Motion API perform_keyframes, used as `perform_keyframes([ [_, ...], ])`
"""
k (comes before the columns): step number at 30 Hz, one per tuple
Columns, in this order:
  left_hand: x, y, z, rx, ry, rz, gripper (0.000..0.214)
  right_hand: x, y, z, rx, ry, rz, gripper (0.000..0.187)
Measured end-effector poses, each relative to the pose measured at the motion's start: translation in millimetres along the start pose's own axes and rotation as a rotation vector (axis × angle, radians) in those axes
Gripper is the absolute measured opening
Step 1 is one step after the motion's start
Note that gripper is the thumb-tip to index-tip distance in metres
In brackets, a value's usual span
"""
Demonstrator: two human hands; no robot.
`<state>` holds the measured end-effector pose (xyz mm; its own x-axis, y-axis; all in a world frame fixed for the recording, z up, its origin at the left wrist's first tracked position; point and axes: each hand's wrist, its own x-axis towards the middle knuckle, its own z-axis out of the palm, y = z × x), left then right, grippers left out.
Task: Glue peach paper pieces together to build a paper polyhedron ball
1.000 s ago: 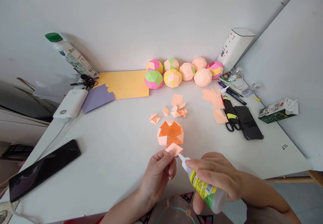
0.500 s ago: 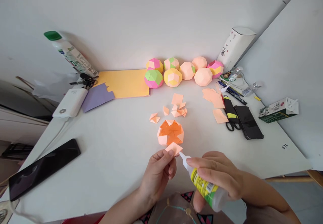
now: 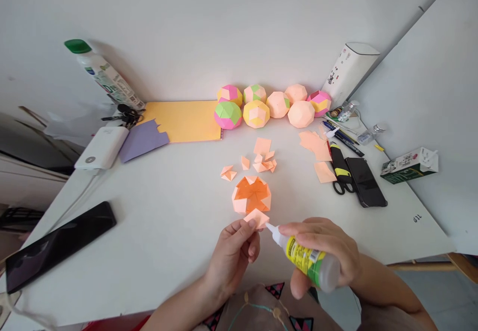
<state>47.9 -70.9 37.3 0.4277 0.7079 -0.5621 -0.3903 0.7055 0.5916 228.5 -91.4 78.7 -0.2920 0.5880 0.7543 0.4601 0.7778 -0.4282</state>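
Between thumb and fingers, my left hand [image 3: 235, 246] pinches a small folded peach paper piece [image 3: 257, 218]. My right hand [image 3: 328, 246] grips a glue bottle [image 3: 306, 259] with a yellow and green label, tilted so its white nozzle points left at the right corner of the paper piece. I cannot tell whether glue is coming out. Just beyond the left hand sits a half-built peach paper ball [image 3: 241, 205], open on top with its orange inside showing. Behind it lie several small folded peach pieces [image 3: 265, 164] and a flat peach square [image 3: 262, 145].
Several finished paper balls [image 3: 256, 114] line the wall. Scissors [image 3: 341, 169], a phone [image 3: 366, 181], peach scraps [image 3: 317, 144] and a drink carton [image 3: 411, 165] are on the right. Leftward lie a yellow sheet [image 3: 182, 121], purple paper [image 3: 145, 141], a white power bank [image 3: 101, 148] and another phone [image 3: 61, 246].
The glue bottle has tipped flatter and its base has risen slightly to the right, the nozzle staying at the paper's corner. My left hand holds nearly still. The view has shifted slightly.
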Motion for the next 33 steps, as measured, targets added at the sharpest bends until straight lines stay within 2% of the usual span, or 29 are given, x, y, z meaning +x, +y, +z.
perform_keyframes([
  [4, 0, 0, -1.1, -0.004, -0.018, -0.006, 0.036, 0, 0, 2, 0.157, 0.075, 0.149, 0.058],
  [9, 0, 0, -1.7, -0.003, -0.03, -0.013, 0.036, -5, 2, 4, 0.444, 0.143, 0.409, 0.043],
  [12, 1, 1, -1.0, -0.002, -0.04, -0.002, 0.036, -9, 4, 6, 0.547, 0.2, 0.506, 0.039],
  [18, 0, 3, 0.3, 0.013, -0.076, -0.007, 0.034, -12, 15, 9, 0.718, 0.249, 0.628, 0.029],
  [23, 1, 3, 0.1, 0.018, -0.046, -0.004, 0.035, -14, 22, 11, 0.777, 0.255, 0.716, 0.03],
  [33, 3, 1, -2.1, 0.003, -0.044, -0.014, 0.036, -13, 24, 11, 0.822, 0.242, 0.717, 0.027],
])
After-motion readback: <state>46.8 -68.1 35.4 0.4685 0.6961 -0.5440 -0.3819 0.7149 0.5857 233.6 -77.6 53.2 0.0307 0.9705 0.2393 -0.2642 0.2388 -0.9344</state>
